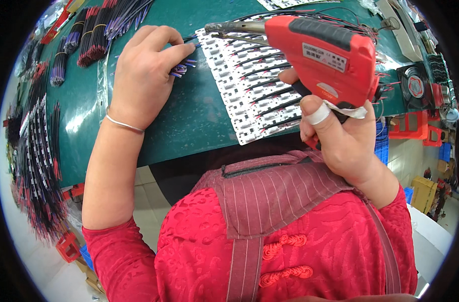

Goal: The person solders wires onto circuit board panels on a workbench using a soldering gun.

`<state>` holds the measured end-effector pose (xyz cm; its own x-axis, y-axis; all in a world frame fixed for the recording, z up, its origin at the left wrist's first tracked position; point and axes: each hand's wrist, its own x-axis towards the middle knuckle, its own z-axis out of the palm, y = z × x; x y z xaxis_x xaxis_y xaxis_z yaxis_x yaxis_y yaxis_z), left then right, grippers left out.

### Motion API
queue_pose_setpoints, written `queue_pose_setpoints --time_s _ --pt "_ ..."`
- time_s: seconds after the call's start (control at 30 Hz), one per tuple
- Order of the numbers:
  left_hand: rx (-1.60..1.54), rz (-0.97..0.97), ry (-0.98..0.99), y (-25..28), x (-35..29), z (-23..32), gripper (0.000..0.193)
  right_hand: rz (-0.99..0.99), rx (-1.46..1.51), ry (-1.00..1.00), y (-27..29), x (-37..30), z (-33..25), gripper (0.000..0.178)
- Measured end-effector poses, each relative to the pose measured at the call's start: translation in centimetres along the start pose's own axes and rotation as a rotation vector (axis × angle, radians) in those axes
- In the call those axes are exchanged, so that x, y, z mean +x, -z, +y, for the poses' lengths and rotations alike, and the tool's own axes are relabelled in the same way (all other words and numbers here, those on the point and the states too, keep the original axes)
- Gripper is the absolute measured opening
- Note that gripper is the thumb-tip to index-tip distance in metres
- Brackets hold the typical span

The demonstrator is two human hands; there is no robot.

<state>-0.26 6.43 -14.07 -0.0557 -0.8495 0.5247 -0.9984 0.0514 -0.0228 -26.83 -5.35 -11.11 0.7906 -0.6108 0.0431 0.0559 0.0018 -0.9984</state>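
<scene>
Wires [185, 66] clasped in the left hand [145, 75] are mostly hidden by it; the right hand [340, 138] grasps a soldering gun [322, 60], blocking part of the white board panel [222, 75] right of the left hand.

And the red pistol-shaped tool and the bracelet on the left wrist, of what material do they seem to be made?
The red tool: probably hard plastic, judging by its smooth, glossy surface; its black top strip looks duller, perhaps rubber. The bracelet: likely silver-coloured metal, judging by its pale sheen, though plastic remains possible.
</scene>
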Motion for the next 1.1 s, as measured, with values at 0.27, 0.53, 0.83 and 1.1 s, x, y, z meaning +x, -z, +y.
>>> queue_pose_setpoints --time_s 0.27,0.53,0.83,1.1 --pt "-0.169 0.192 0.109 2.0 0.0 2.8 0.036 0.010 -0.074 0.046 0.6 -0.6 -0.2 0.027" --pt "0.004 0.011 0.181 0.2 -1.8 2.5 0.065 -0.054 -0.053 -0.051 0.9 -1.1 -0.8 0.028" --pt "-0.018 0.071 0.127 -0.3 -1.6 2.5 0.046 -0.007 0.041 -0.084 0.6 -1.1 -0.3 0.032" --pt "0.008 0.029 0.128 -0.7 -1.8 2.4 0.045 -0.029 -0.095 -0.058 0.5 -1.0 -0.3 0.025"
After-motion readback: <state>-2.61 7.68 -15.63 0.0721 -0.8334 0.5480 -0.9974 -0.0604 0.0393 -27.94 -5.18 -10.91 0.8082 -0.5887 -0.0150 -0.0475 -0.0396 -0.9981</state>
